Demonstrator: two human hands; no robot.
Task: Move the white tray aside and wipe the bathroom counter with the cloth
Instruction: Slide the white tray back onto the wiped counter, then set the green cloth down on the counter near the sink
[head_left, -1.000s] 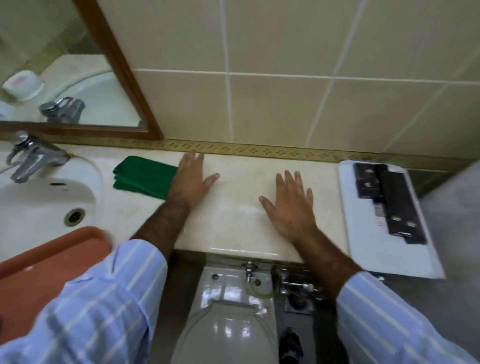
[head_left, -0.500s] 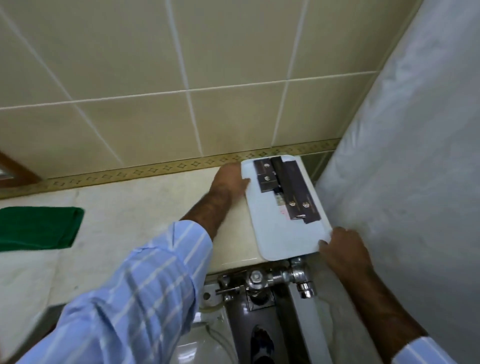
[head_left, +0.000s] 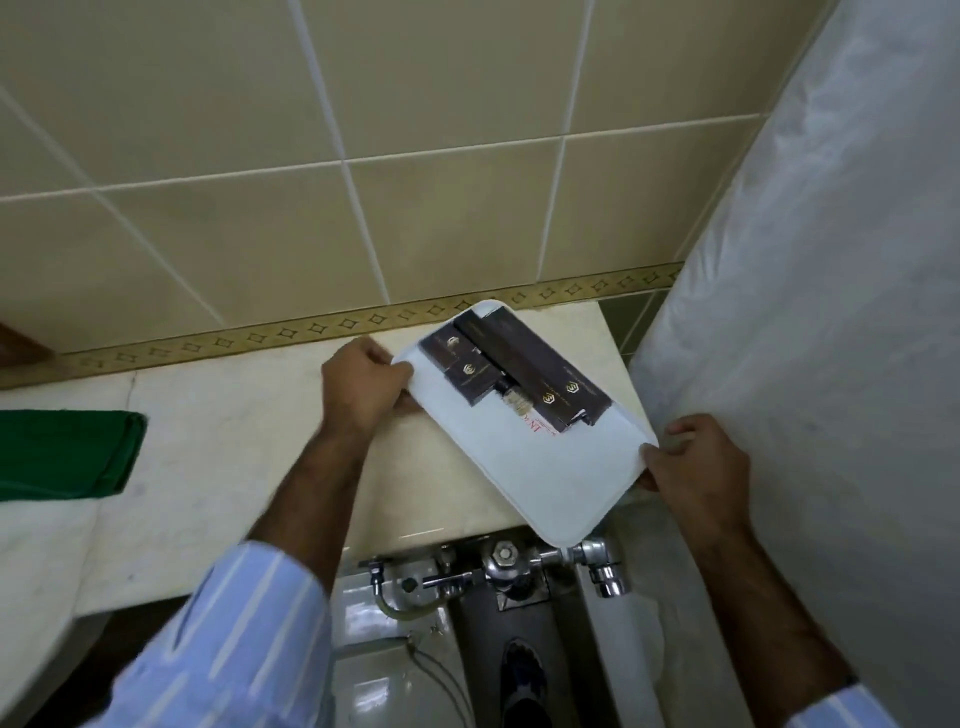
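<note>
Between the two hands, the white tray (head_left: 540, 467) sits skewed across the right end of the counter (head_left: 249, 467), its near corner overhanging the front edge above the toilet plumbing (head_left: 498, 566). Left hand (head_left: 363, 387) is clamped on the tray's far-left rim; right hand (head_left: 696, 467) grips the near-right rim, so the hands stand well apart on opposite edges. Whether the tray is already lifted clear of the counter cannot be told from this angle. Dark flat boxes (head_left: 524, 374) lie loose on the tray toward the left hand's end. The tray looks stiff, light and smooth, so it should carry well by its rims if held level; tilting would likely slide the boxes off. Beyond the right hand a pale wall (head_left: 810, 312) closes in tightly, leaving no room there. Open counter stretches left of the left hand toward the green cloth (head_left: 62, 452), which lies untouched.
</note>
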